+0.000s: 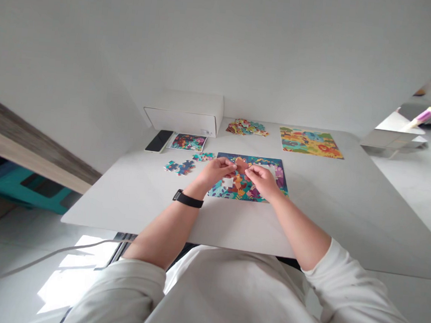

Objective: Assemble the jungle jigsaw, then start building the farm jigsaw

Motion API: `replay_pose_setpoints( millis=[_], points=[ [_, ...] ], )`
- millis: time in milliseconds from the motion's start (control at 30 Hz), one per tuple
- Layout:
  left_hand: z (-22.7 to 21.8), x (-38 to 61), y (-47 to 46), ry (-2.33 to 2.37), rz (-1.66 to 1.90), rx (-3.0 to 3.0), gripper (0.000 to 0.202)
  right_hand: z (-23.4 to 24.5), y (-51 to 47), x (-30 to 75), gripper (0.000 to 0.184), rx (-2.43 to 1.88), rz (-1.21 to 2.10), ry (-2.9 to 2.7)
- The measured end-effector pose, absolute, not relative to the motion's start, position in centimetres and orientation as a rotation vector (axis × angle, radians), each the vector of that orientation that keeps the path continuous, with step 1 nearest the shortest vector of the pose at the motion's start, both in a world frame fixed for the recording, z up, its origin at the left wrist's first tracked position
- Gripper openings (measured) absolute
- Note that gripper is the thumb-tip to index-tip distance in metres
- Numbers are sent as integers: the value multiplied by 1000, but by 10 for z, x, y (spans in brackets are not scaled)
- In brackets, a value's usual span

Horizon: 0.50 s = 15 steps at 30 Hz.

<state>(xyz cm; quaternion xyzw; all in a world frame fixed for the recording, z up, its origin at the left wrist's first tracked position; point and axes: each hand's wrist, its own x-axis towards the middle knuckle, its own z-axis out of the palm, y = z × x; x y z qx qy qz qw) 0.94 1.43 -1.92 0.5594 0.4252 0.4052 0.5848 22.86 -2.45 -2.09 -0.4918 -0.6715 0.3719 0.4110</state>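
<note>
Both hands are over a partly assembled jigsaw puzzle (pixel 250 192) with a dark blue border and bright pictures. White gaps show in it at the lower left and upper right. My left hand (pixel 220 169), with a black band on its wrist, is closed in a pinch above the puzzle's left half. Opposite it, my right hand (pixel 261 179) pinches thumb and finger together over the right half. A brownish patch shows between the fingertips; I cannot tell whether it is a held piece or puzzle picture. Loose puzzle pieces (pixel 185 167) lie left of the puzzle.
Behind stand a white box (pixel 183 121) and a pile of puzzle pieces (pixel 244 127). A phone (pixel 159 141) lies beside a small picture card (pixel 188 142) at the left. A yellow animal puzzle (pixel 311 142) lies at the back right of the white table (pixel 347 203).
</note>
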Motion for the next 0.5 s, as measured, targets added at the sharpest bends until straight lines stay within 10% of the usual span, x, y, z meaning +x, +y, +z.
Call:
replay_pose_setpoints(
  millis=[500],
  points=[
    [-13,-10,21,1061,1062,1584,38,-30,-23,228,35,-1251,939,-1720]
  ],
)
